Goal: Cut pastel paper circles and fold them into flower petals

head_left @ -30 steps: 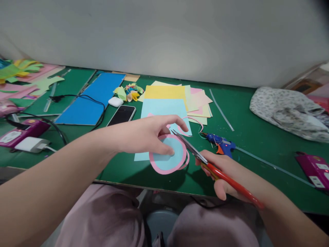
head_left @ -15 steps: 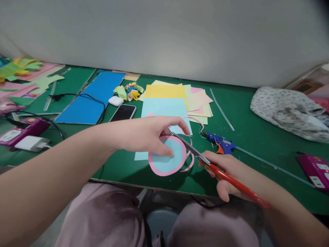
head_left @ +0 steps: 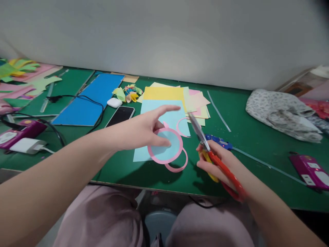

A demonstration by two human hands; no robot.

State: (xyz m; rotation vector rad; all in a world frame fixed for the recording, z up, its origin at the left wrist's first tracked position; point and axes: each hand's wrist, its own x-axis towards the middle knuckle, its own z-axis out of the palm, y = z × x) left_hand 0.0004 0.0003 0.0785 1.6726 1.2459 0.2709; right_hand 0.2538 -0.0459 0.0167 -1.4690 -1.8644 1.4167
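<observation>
Left to right: left hand [head_left: 146, 130], fingers gripping a pink-rimmed paper disc [head_left: 164, 154] over the tabletop [head_left: 154, 180], near the front edge; pink strip [head_left: 177, 170] curving beside the disc; a gap; scissors [head_left: 223, 167], blades apart from the disc, gripped by the right hand [head_left: 230, 161]; glue gun [head_left: 216, 139] partly hidden behind it.

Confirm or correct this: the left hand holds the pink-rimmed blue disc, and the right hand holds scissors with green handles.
The handle colour is wrong: in the head view, the scissors have red and yellow handles. The rest stands: the left hand holds the pink-rimmed blue disc, and the right hand holds the scissors.
</observation>
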